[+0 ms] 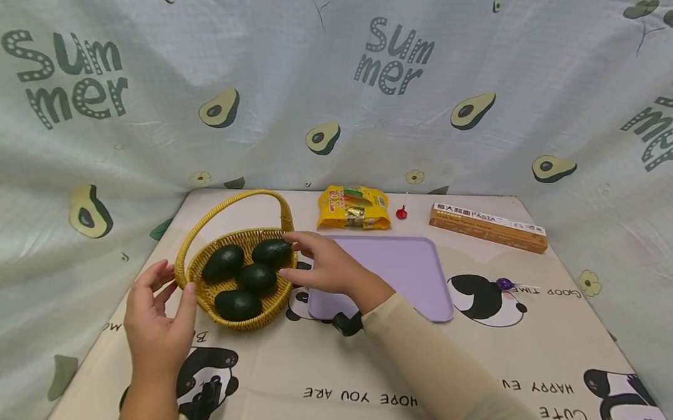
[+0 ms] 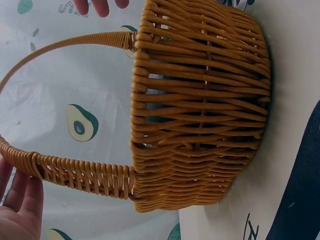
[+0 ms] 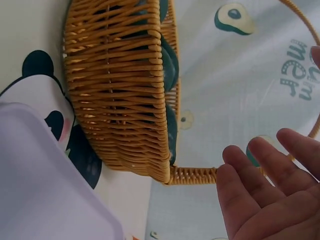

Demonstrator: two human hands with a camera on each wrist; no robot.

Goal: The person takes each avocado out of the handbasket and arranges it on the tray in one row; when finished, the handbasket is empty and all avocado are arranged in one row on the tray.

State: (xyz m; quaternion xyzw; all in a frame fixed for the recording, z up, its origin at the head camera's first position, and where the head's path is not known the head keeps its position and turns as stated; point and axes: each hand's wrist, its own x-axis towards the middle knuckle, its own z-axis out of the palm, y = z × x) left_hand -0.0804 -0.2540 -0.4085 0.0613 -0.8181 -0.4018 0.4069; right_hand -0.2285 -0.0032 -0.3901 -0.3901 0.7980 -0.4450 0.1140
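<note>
A yellow-brown wicker basket [image 1: 242,325] with a tall arched handle [image 2: 85,175] stands at the left of the table. Several dark green avocados [image 1: 237,305] lie inside it. My left hand [image 1: 159,321] is at the basket's left side, its loosely bent fingers touching the handle while the thumb stays apart from them. On the opposite side my right hand [image 1: 330,263] reaches over the right rim, fingers spread near the handle's other foot and the rear right avocado [image 1: 272,253]. Its palm and spread fingers [image 3: 270,170] hold nothing in the right wrist view.
Right of the basket lies a lilac tray [image 1: 395,264], partly under my right forearm. Behind it are a yellow packet [image 1: 353,207] and a small red item [image 1: 401,213]. A pasta box [image 1: 486,227] lies at the back right, with a purple-wrapped lollipop [image 1: 505,284] in front.
</note>
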